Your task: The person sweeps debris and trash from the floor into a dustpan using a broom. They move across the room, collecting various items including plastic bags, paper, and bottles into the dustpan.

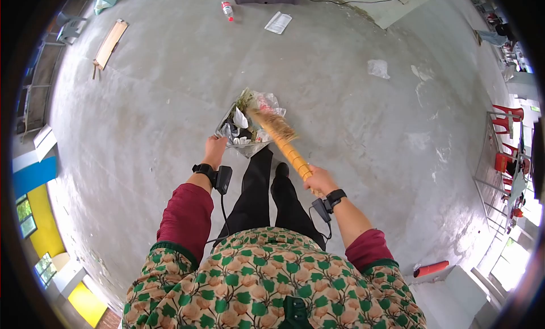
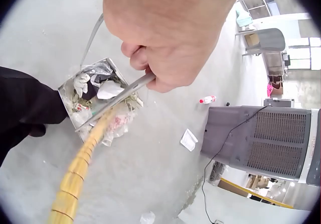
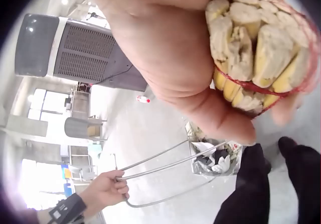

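In the head view, my left hand (image 1: 214, 150) grips the long metal handle (image 3: 165, 165) of a dustpan (image 2: 119, 69). Rubbish fills the pan: crumpled white paper (image 1: 240, 119), clear plastic, dark scraps and dry plant bits. My right hand (image 1: 321, 180) holds a straw hand broom (image 1: 292, 155) by its bound yellow stalk, fingers wrapped round it. Its blurred bristles (image 1: 276, 125) lie over the pan's right side, beside a clear plastic bag (image 1: 267, 100) at the far edge. The right wrist view shows the cut stalk ends (image 3: 273, 50) with red cord round them.
On the grey concrete floor ahead lie a red-capped bottle (image 1: 227, 11), a flat white packet (image 1: 278, 23) and a plastic scrap (image 1: 378, 69). A wooden board (image 1: 110, 44) lies far left. A large grey air cooler (image 2: 251, 141) with a trailing black cord stands in front.
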